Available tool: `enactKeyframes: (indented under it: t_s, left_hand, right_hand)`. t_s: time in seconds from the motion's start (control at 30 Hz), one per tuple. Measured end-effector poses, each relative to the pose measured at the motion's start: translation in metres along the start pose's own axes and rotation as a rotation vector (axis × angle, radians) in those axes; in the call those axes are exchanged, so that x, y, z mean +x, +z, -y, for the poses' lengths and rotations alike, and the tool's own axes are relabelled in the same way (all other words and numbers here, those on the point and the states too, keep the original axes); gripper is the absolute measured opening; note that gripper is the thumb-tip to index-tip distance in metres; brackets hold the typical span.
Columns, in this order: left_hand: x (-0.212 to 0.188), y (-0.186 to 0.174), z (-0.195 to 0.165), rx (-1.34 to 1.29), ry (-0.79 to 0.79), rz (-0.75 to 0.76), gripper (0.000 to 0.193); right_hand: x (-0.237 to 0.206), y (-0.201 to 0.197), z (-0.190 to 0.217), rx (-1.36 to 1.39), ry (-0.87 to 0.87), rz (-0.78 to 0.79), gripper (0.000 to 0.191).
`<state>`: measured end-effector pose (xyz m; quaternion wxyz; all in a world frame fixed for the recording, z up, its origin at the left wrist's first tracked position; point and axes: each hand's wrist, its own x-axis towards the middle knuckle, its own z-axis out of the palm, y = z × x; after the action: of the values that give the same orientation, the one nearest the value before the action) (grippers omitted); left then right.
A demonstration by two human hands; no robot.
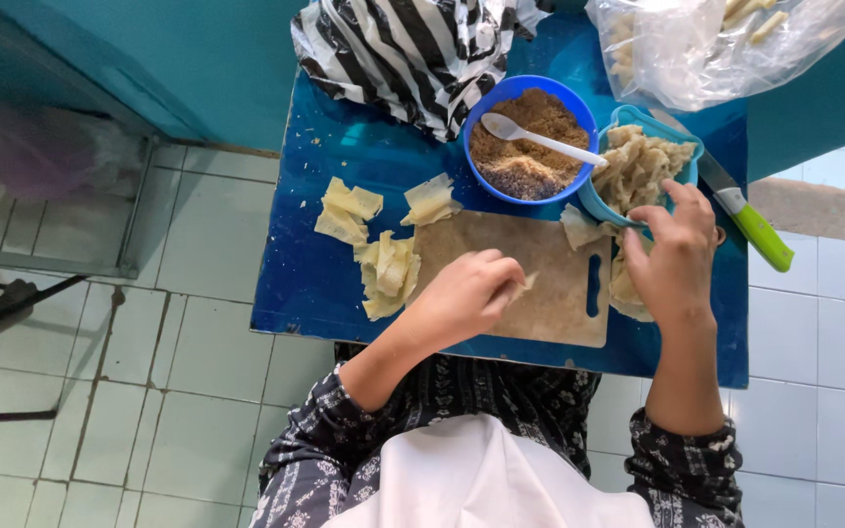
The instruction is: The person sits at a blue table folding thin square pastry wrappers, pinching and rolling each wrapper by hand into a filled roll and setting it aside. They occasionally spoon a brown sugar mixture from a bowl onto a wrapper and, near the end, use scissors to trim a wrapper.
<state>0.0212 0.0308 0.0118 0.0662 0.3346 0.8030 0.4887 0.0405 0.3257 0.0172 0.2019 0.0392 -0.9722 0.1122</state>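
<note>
While your left hand (pixel 466 293) rests on the rectangular pale wooden cutting board (pixel 530 279), its fingers are drawn together, pinching a small thin pale dough sheet (pixel 523 285) against the board near its middle. Your right hand (pixel 679 249) hovers at the board's right end, fingers curled and loosely spread over the rim of the light-blue plastic container (pixel 638 166), which is heaped with crumpled beige dough sheets; its fingertips touch the sheets at the near edge, though whether they grip one cannot be told. More limp sheets (pixel 628 288) lie beneath that hand, at the board's right edge.

Just behind the board stands a round blue plastic bowl (pixel 530 137) filled with coarse brown crumbly filling, and a white plastic spoon (pixel 540 139) lies across it. A knife with a bright green handle (pixel 760 235) lies to the right of the container. To the left of the board, several folded pale yellow dough pieces (pixel 383 254) lie on the bare surface, some overlapping.

All of this sits on a small glossy blue table (pixel 315 284) flecked with crumbs. At its far edge sit a crumpled black-and-white striped plastic bag (pixel 403 49) and a clear plastic bag (pixel 696 44) holding pale pieces. The floor is pale square tile (pixel 149 391) with dark grout, and a teal wall (pixel 207 59) stands behind.
</note>
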Motion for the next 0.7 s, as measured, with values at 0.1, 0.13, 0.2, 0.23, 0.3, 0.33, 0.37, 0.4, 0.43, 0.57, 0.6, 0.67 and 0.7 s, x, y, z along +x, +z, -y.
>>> enactKeyframes:
  t_s: [0.1, 0.13, 0.2, 0.23, 0.3, 0.33, 0.37, 0.4, 0.43, 0.57, 0.6, 0.67, 0.7]
  left_hand:
    - [0.000, 0.000, -0.001, -0.111, 0.040, 0.065, 0.013]
    - [0.000, 0.002, -0.001, -0.131, 0.043, 0.084, 0.013]
    - [0.004, 0.005, 0.003, -0.143, 0.009, 0.060, 0.013]
    - [0.007, 0.006, 0.006, -0.147, -0.007, 0.044, 0.014]
    - [0.011, 0.008, 0.011, -0.020, -0.131, -0.023, 0.019]
    - [0.012, 0.009, 0.013, 0.044, -0.194, -0.056, 0.023]
    - [0.010, 0.010, 0.014, 0.068, -0.208, -0.058, 0.030]
    - [0.006, 0.011, 0.015, 0.092, -0.225, -0.061, 0.038]
    - [0.002, 0.012, 0.015, 0.117, -0.242, -0.063, 0.047]
    - [-0.009, 0.008, 0.015, 0.081, -0.213, -0.162, 0.065]
    - [-0.013, 0.006, 0.014, 0.051, -0.190, -0.189, 0.068]
    - [-0.024, 0.005, 0.011, -0.013, -0.156, -0.228, 0.071]
    - [-0.029, 0.003, 0.009, -0.044, -0.141, -0.243, 0.071]
  right_hand:
    - [0.003, 0.002, -0.004, 0.009, 0.014, 0.031, 0.017]
    - [0.005, 0.002, -0.005, 0.039, 0.028, 0.035, 0.018]
    - [0.007, -0.002, -0.005, 0.098, 0.058, 0.048, 0.019]
    - [0.008, -0.004, -0.003, 0.080, 0.060, 0.032, 0.020]
    - [0.010, -0.010, 0.005, 0.047, 0.058, 0.005, 0.022]
    - [0.010, -0.015, 0.009, 0.077, 0.062, -0.003, 0.023]
    - [0.009, -0.020, 0.015, 0.110, 0.066, -0.009, 0.025]
    - [0.007, -0.024, 0.022, 0.144, 0.068, -0.013, 0.027]
    - [0.006, -0.026, 0.030, 0.243, 0.041, 0.004, 0.026]
    - [-0.005, -0.012, 0.075, 0.510, -0.121, 0.144, 0.033]
    - [-0.006, -0.004, 0.086, 0.565, -0.125, 0.195, 0.039]
    - [-0.007, 0.006, 0.102, 0.604, -0.155, 0.291, 0.052]
    - [-0.005, 0.010, 0.106, 0.588, -0.185, 0.328, 0.059]
